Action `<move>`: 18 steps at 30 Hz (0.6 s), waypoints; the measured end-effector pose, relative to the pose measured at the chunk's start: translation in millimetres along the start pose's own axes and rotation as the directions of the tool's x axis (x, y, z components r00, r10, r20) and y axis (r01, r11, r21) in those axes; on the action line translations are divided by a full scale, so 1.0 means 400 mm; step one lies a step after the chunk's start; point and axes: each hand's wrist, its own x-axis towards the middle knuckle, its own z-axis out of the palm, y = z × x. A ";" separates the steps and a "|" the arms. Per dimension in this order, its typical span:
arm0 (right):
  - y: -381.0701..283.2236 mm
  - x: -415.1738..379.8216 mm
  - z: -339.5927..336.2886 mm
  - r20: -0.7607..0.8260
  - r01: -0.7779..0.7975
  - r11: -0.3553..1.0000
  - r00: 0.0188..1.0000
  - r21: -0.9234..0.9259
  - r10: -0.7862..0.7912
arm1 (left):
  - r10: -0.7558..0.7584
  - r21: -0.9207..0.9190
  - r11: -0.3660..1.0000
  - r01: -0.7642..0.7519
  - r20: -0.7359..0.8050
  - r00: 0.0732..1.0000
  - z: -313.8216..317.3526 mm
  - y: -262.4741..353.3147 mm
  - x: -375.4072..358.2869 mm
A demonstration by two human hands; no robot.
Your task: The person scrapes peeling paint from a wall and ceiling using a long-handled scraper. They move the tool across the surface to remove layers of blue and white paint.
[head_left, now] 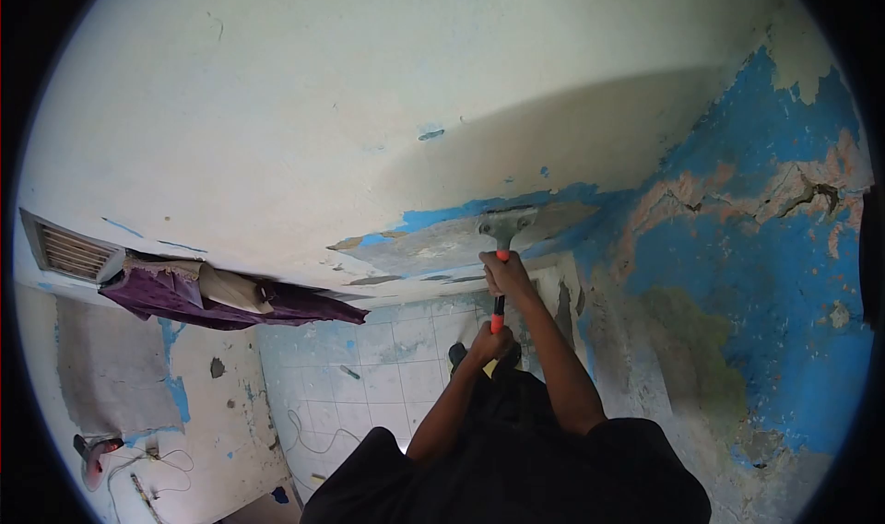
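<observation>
A long-handled scraper (499,308) with a red and black handle and a wide metal head is held in both hands. My right hand (509,277) wraps round the handle just below the head. Lower down, my left hand (489,344) is closed round the handle's end. The scraper head (507,222) lies against a grey bare patch (442,239) on the white wall (304,91). Flaking blue paint (562,195) edges the top of that patch. Whether the blade is biting into the surface cannot be made out.
To the right, a blue wall (728,257) has a long crack and peeling paint. A purple cloth (175,294) hangs along a ledge at left, beside a vent (69,250). Below are a tiled floor (383,376), a loose cable (318,446) and a red-and-black tool (96,459).
</observation>
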 end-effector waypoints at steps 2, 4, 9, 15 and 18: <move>0.053 0.021 -0.019 -0.021 -0.028 0.999 0.999 0.028 0.029 | -0.042 0.011 0.999 0.042 -0.037 0.998 -0.004 -0.038 0.013; 0.037 0.020 0.000 -0.016 -0.039 0.998 0.999 0.041 0.040 | -0.048 0.002 0.999 0.048 -0.030 0.998 -0.012 -0.022 0.007; 0.055 0.009 -0.018 -0.021 0.008 1.000 1.000 0.025 -0.008 | -0.072 0.010 0.997 0.073 -0.091 0.993 0.024 -0.023 -0.013; 0.043 0.023 -0.004 0.020 0.027 0.999 0.999 0.017 -0.027 | 0.035 0.090 0.995 -0.030 -0.061 0.997 -0.029 -0.061 0.033; 0.057 0.039 0.009 0.013 0.032 0.999 0.999 -0.025 -0.032 | 0.028 -0.036 0.999 -0.028 -0.005 1.000 -0.034 -0.052 0.037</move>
